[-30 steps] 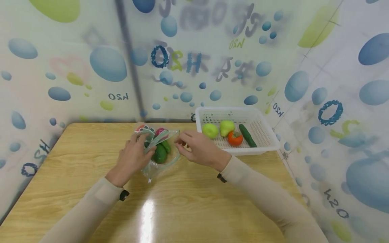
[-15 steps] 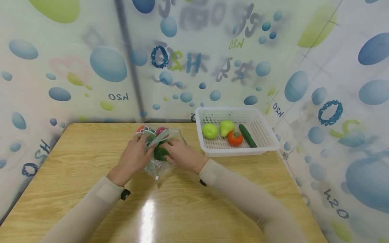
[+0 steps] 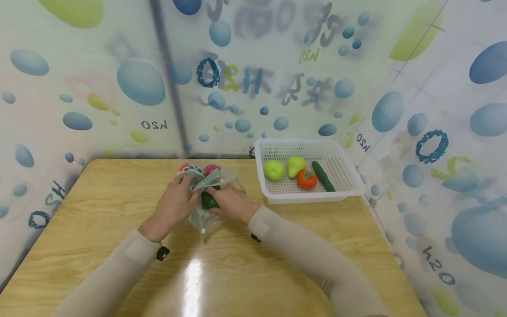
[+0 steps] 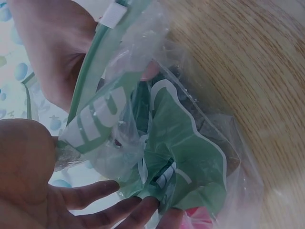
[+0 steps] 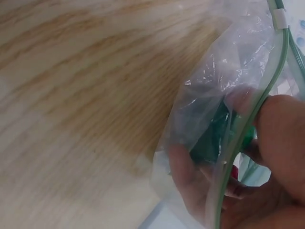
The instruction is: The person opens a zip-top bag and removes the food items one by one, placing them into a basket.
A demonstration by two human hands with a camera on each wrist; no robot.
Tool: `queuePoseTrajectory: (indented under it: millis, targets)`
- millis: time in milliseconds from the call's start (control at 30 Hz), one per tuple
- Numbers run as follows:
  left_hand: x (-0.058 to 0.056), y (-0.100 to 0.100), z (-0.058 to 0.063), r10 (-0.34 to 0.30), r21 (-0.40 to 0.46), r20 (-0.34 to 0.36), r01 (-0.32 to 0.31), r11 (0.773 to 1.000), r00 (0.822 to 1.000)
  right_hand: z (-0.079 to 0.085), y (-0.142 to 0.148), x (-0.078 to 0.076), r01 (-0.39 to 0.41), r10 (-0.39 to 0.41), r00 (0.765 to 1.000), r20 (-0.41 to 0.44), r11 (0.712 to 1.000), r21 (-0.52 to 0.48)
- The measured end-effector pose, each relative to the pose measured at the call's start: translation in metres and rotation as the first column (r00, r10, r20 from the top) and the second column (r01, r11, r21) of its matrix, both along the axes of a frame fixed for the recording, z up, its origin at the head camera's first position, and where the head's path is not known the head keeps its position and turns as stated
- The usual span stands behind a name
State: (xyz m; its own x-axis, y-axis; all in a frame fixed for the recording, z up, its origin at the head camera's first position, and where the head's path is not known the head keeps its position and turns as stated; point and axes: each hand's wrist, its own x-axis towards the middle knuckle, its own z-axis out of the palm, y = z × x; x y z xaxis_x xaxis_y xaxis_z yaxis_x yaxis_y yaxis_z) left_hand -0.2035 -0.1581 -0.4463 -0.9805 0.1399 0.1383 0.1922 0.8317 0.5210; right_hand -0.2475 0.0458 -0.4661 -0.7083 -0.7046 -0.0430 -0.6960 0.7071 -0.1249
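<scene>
A clear zip bag (image 3: 200, 216) with green print lies on the wooden table, its mouth spread towards the right. My left hand (image 3: 174, 200) holds the bag by its left side, thumb at the zip edge (image 4: 81, 90) and fingers along the printed film. Inside the mouth, my right hand (image 3: 231, 202) grips a dark green pepper (image 3: 208, 200); through the film in the right wrist view, its thumb and fingers (image 5: 183, 174) curl round the pepper (image 5: 212, 133). A red item (image 3: 183, 167) and a dark pink one (image 3: 211, 169) show at the bag's far end, partly covered.
To the right of the bag stands a white perforated basket (image 3: 313, 199). It holds a green apple (image 3: 273, 170), a green pear (image 3: 296, 166), a persimmon (image 3: 306, 180) and a cucumber (image 3: 323, 176). Patterned walls rise behind the table (image 3: 119, 207) and at its right.
My right hand has moved left from beside the bag into its mouth and taken hold of the pepper. The left hand has stayed on the bag. The basket is unchanged.
</scene>
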Motion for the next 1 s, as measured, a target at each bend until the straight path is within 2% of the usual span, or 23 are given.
queuePoseTrajectory:
  millis: [233, 567, 900, 1000]
  targets:
    - [0.0, -0.002, -0.002, 0.001, 0.0, 0.012, -0.001, 1.0, 1.0, -0.005, -0.005, 0.0, 0.01, -0.01, 0.999, 0.042, 1.0, -0.013]
    - [0.001, -0.004, -0.004, 0.01, 0.005, 0.019, -0.01, 1.0, 1.0, -0.001, -0.004, 0.002, -0.013, 0.014, 1.0, 0.025, 0.999, -0.044]
    - [0.0, -0.006, -0.003, 0.003, -0.004, -0.013, -0.004, 1.0, 1.0, 0.018, 0.005, 0.006, -0.07, 0.07, 0.998, -0.009, 0.992, -0.109]
    - [0.0, -0.007, -0.003, 0.006, -0.017, -0.01, -0.007, 1.0, 1.0, 0.024, 0.011, 0.009, -0.087, 0.089, 0.996, 0.01, 0.986, -0.143]
